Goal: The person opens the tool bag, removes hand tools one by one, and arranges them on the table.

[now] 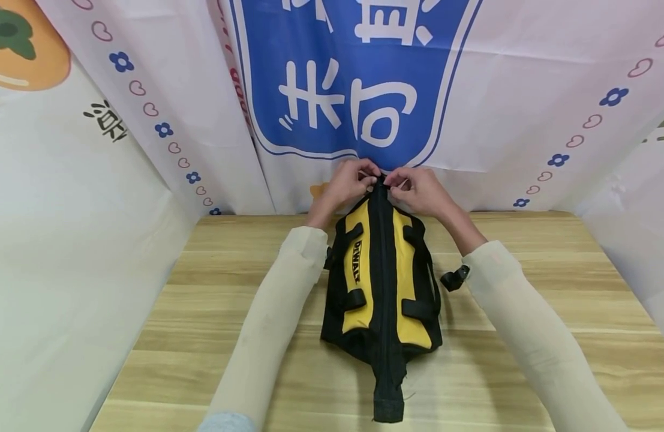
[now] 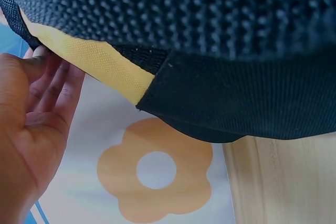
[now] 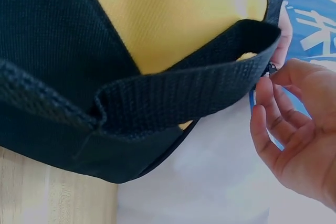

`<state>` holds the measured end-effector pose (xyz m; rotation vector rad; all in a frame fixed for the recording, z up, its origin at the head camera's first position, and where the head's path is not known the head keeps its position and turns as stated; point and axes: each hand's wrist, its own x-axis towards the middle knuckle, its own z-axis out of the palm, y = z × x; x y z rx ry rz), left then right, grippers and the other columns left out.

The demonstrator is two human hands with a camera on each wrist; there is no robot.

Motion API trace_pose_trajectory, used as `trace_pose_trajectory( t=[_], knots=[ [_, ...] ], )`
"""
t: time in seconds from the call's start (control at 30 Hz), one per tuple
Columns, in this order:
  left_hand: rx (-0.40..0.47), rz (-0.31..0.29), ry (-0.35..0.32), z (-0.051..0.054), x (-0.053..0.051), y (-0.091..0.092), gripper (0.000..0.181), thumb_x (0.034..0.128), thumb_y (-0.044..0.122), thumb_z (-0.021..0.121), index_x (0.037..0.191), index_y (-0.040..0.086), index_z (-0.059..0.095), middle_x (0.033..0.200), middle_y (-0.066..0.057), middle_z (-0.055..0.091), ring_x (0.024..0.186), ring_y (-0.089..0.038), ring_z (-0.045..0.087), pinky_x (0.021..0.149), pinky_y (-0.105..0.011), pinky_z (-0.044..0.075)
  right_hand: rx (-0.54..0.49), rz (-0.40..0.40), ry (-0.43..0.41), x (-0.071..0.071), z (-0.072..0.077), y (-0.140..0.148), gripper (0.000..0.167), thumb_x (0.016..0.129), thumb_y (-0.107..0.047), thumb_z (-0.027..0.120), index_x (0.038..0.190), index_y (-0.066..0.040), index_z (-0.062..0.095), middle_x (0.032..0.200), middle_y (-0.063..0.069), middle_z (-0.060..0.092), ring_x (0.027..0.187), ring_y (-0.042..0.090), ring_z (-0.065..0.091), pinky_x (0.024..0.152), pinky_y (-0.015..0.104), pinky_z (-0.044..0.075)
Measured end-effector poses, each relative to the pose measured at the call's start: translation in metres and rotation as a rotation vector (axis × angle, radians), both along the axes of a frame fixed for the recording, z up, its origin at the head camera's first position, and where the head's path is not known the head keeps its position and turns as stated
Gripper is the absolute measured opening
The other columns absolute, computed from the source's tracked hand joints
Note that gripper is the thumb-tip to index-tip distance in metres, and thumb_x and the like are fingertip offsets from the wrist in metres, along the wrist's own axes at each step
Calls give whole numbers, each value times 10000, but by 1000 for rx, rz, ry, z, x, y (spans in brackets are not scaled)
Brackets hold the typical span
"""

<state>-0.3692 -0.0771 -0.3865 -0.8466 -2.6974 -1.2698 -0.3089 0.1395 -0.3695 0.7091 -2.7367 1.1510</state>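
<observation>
A black and yellow tool bag point(image 1: 384, 270) marked DEWALT lies lengthwise on the table, its zipper strip running along the top. At the bag's far end, my left hand point(image 1: 353, 183) pinches the end of the strip between thumb and fingers. Close beside it, my right hand point(image 1: 420, 191) pinches a small dark piece that looks like the zipper pull point(image 3: 271, 68). The left wrist view shows the left hand point(image 2: 39, 114) at the bag's edge, its fingertips partly hidden. Black webbing point(image 3: 173, 95) loops across the bag's side in the right wrist view.
The wood-grain table point(image 1: 229, 300) extends on both sides of the bag. Directly behind the hands hangs a white cloth with a blue printed sign point(image 1: 321, 135). White printed cloth point(image 1: 67, 240) also walls the left side. A black wrist-worn device point(image 1: 454, 278) sits by the right sleeve.
</observation>
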Motion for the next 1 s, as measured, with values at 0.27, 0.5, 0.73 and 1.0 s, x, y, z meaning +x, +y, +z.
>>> trace_pose_trajectory(
  t=[0.27, 0.5, 0.73, 1.0],
  knots=[
    [33, 13, -18, -1, -1, -1, 149, 1041, -25, 607, 1117, 5, 732, 1094, -143, 741, 941, -241, 736, 811, -334, 665, 29, 105, -43, 25, 5, 4, 179, 1025, -71, 641, 1135, -60, 782, 1059, 128, 779, 900, 244, 687, 778, 342, 559],
    [61, 17, -27, 0, 1, -2, 139, 1047, -20, 618, 1120, -3, 735, 1087, -152, 741, 917, -240, 736, 798, -335, 675, 44, 192, -54, 54, 5, 9, 167, 1027, -64, 660, 1134, -77, 787, 1006, 88, 799, 785, 187, 621, 676, 248, 500],
    [72, 39, -48, 0, 3, -2, 128, 1054, 4, 633, 1131, 8, 735, 1092, -141, 741, 909, -234, 724, 820, -342, 678, 16, 227, -91, 82, 4, 12, 175, 1008, -37, 675, 1106, -110, 800, 917, 43, 769, 653, 154, 557, 573, 240, 453],
    [110, 39, -58, -1, 4, -2, 119, 1055, -1, 631, 1113, 10, 735, 1067, -141, 738, 893, -230, 739, 789, -345, 682, -27, 266, -116, 111, -3, 16, 178, 995, -24, 695, 1096, -128, 798, 976, 20, 773, 722, 136, 588, 617, 227, 503]
  ],
)
